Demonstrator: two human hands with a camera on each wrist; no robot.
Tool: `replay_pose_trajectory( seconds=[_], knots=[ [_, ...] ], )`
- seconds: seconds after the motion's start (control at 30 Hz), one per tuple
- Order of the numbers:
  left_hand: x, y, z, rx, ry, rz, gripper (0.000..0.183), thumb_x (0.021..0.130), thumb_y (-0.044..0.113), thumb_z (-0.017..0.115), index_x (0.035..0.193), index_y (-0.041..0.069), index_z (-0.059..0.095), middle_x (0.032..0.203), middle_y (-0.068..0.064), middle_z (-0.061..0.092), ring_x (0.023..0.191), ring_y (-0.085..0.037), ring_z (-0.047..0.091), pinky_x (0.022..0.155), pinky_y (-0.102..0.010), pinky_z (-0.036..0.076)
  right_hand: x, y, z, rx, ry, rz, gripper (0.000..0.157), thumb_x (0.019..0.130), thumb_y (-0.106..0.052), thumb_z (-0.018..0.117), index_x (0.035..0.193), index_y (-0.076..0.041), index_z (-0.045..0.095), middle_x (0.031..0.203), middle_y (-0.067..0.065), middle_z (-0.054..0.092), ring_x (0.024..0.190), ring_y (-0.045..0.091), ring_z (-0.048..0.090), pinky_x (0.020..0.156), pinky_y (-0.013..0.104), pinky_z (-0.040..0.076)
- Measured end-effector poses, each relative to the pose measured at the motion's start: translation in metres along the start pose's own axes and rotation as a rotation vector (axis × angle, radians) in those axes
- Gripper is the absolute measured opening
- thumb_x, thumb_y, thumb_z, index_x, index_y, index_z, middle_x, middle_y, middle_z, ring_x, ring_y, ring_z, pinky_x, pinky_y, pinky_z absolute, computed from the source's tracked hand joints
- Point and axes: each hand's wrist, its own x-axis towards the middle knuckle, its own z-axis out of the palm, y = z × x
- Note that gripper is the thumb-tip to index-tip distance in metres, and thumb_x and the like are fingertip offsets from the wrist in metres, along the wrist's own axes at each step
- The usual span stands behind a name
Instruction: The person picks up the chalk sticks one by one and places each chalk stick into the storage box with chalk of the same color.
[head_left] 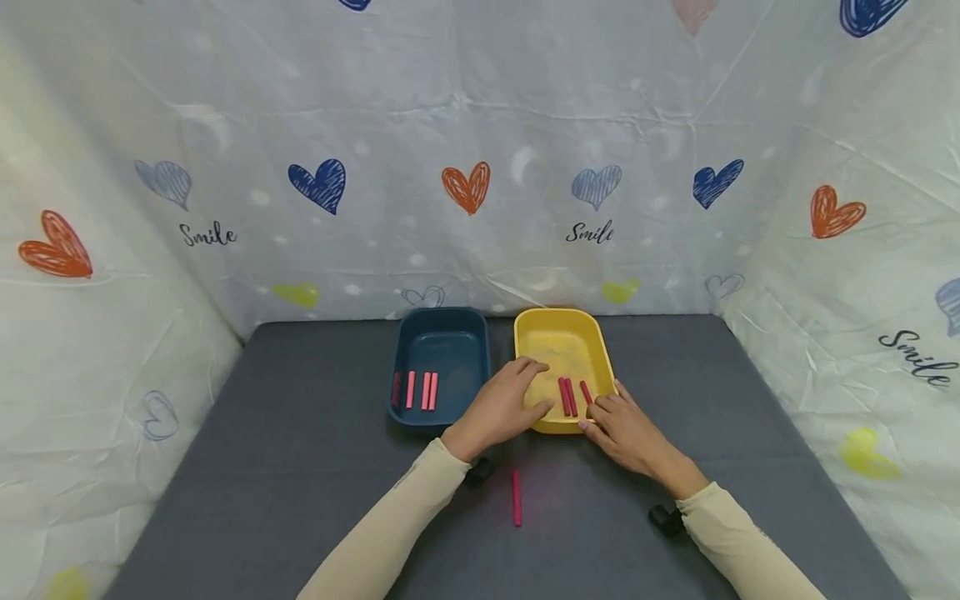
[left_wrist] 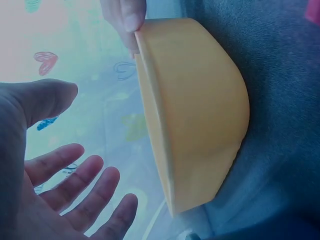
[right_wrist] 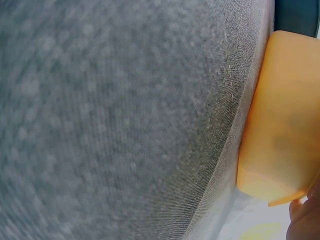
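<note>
My right hand (head_left: 626,429) is at the front right corner of the yellow tray (head_left: 566,327), fingers curled in over the rim and thumb at the front edge. It pinches the near end of a red stick (head_left: 586,392), whose lower part the fingers hide. Two more red sticks (head_left: 567,397) lie side by side in the tray. My left hand (head_left: 504,398) hovers over the tray's left front side, fingers loosely spread and holding nothing; the left wrist view shows this hand (left_wrist: 75,195) apart from the tray's outer wall (left_wrist: 200,100).
A dark blue tray (head_left: 442,315) stands left of the yellow one, with several pink sticks (head_left: 429,392) inside. Another red stick (head_left: 517,497) lies on the dark grey tabletop (head_left: 315,483) in front, between the forearms. A patterned curtain (head_left: 390,125) hangs behind the table and at both sides.
</note>
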Motion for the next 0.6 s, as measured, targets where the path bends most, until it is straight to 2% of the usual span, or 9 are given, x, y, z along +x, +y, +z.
replay_pose_trajectory(
  seconds=[0.2,0.6],
  knots=[
    [-0.022,-0.001,-0.003,-0.009,0.029,-0.010,0.055,0.089,0.037,0.070,0.137,0.016,0.053,0.134,-0.002,0.054,0.122,-0.018,0.053,0.104,-0.038,0.049,-0.003,-0.003,0.000,0.002,-0.015,0.010,0.021,0.101,-0.035,0.053,0.094,-0.019,0.063,0.094,-0.002,0.063,0.098,0.020,0.059,0.117,0.060,0.025],
    [-0.051,0.001,-0.009,-0.054,0.108,-0.032,0.059,0.089,0.033,0.072,0.140,0.013,0.051,0.137,-0.003,0.052,0.125,-0.020,0.050,0.103,-0.042,0.049,0.000,0.000,-0.001,0.001,0.004,0.007,0.022,0.101,-0.035,0.052,0.096,-0.017,0.063,0.092,-0.001,0.061,0.097,0.021,0.058,0.116,0.061,0.025]
  ],
)
